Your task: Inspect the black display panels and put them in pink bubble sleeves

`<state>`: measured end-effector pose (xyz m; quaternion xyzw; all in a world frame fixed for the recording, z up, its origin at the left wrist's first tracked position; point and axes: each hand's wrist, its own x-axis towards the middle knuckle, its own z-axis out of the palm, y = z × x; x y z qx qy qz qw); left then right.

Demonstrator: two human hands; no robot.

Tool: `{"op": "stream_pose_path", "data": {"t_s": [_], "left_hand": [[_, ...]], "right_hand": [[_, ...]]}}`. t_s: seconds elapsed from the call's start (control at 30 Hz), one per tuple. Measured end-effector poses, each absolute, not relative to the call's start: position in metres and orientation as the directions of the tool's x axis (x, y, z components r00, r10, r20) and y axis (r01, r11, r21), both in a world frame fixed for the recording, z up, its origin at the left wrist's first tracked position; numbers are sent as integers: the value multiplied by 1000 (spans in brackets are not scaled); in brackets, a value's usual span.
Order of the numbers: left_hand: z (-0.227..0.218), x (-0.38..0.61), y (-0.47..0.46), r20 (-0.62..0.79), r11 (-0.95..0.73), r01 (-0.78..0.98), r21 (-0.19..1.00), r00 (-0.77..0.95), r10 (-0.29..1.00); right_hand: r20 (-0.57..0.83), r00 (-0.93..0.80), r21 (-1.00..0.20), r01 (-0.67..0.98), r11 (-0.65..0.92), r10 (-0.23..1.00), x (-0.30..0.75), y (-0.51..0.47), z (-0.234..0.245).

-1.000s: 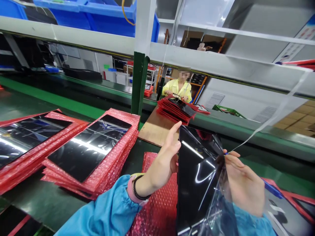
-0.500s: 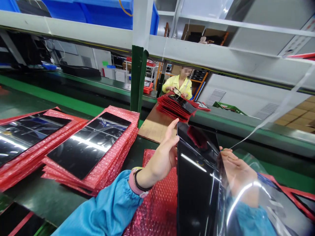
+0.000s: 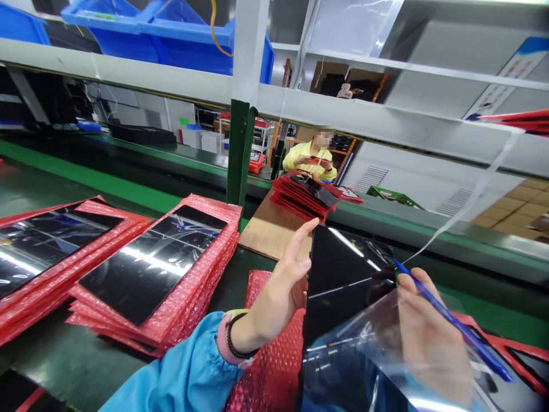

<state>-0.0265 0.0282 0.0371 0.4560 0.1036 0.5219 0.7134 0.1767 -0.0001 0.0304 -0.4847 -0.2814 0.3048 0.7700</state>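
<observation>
In the head view, the black panel [image 3: 338, 274] stands tilted at the lower right of centre, with red bubble wrap [image 3: 274, 355] showing left of it. Your left hand [image 3: 277, 292] grasps its left edge; your right hand's [image 3: 429, 337] fingers grip a blue pen [image 3: 454, 323], though whether they also pinch the limp clear film [image 3: 360, 343] I cannot tell. The panel looks thin, stiff, fairly light, slippery and fragile: hold it by the long edges, off its glossy face.

panel [image 3: 338, 286] glossy, mirror-smooth; film [image 3: 364, 343] clear, shiny plastic; pen [image 3: 454, 320] plastic; bubble wrap [image 3: 274, 366] bumpy plastic; board [image 3: 272, 226] matt wood; sleeve [image 3: 184, 366] wrinkled cloth.
</observation>
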Motion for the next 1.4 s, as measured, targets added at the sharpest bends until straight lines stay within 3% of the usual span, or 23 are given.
{"op": "stream_pose_path", "data": {"t_s": [0.1,0.33,0.53,0.67,0.8,0.93,1.2,1.4], "left_hand": [[36,-27,24,383,24,-686,727,435,815],[34,-29,19,396,78,-728,682,456,797],[39,-30,18,376,-5,-616,788,474,796],[26,-29,19,274,33,-557,830,458,846],[-12,-38,28,53,146,-463,874,390,919],[-64,-53,43,-63,91,-185,979,149,987],[-115,-60,55,-89,97,-59,994,123,988],[-116,-58,49,42,-49,64,997,103,994]], "right_hand": [[77,654,-895,-288,342,752,173,-4,32],[277,643,-896,-96,433,714,165,-4,32],[365,546,-880,-62,471,754,159,-5,29],[343,515,-894,-78,441,786,168,-4,9],[406,544,-899,96,427,734,198,-2,-36],[338,526,-940,162,299,780,225,3,-87],[181,282,-979,140,146,942,217,29,-134],[171,224,-970,208,124,960,216,38,-137]]}}
